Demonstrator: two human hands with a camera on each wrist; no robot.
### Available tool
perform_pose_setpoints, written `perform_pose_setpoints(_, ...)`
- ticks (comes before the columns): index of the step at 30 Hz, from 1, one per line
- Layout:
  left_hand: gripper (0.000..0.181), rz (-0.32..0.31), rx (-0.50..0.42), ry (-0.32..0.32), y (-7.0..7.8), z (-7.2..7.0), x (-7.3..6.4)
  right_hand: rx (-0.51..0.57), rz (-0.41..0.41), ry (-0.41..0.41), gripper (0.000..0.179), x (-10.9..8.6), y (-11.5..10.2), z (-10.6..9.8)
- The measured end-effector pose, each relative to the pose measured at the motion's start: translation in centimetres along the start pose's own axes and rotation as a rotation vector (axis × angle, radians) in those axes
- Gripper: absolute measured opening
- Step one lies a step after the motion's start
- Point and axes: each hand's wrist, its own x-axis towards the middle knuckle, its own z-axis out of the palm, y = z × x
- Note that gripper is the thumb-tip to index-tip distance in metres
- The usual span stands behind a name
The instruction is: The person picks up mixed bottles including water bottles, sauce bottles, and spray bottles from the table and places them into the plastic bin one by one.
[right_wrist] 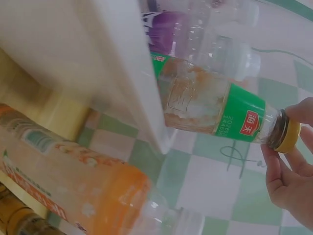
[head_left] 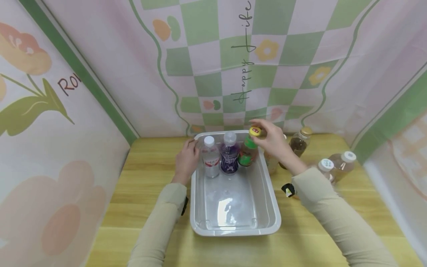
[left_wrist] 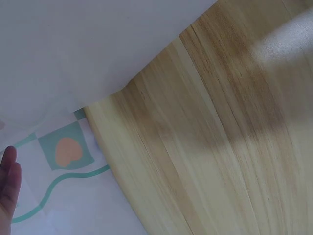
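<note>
Pinching the cap point(right_wrist: 288, 137), the nearer right hand point(head_left: 271, 139) has the bottle point(right_wrist: 215, 105) below it, long axis running down into the tub point(head_left: 230, 191); grip of left hand point(head_left: 187, 160) unclear.

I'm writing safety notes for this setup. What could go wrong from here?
1. The right hand holds the green-labelled bottle by its yellow cap alone, so it might slip or swing.
2. That could knock the purple bottle beside it.
3. In the head view, the right sleeve looks close to the white-capped bottles and might brush one over.
</note>
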Motion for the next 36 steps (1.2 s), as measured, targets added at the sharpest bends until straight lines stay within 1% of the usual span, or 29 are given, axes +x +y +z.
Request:
perform_pose_setpoints(4,0.037,0.003,0.001,0.005,0.0,0.0,0.0,-0.013,0.032,-0.028,0.043,0.2,0.2,0.6)
perform_pose_setpoints(11,0.037,0.014,0.003,0.013,0.0,0.0,0.0,-0.069,0.023,-0.041,0.039,0.3,1.1,1.6)
perform_pose_setpoints(18,0.037,0.013,-0.001,0.017,0.0,0.1,0.1,-0.108,0.020,-0.065,0.039,0.4,1.9,2.3)
perform_pose_setpoints(23,0.037,0.015,0.000,0.029,0.0,0.2,0.2,-0.106,0.036,-0.077,0.041,0.5,2.4,2.7)
perform_pose_setpoints(29,0.037,0.005,0.002,0.021,0.0,0.2,0.3,-0.060,0.084,-0.060,0.046,0.6,2.8,2.9)
perform_pose_setpoints(36,0.038,-0.022,-0.013,-0.009,0.1,0.1,0.0,0.063,0.208,-0.070,0.053,0.6,3.2,3.1)
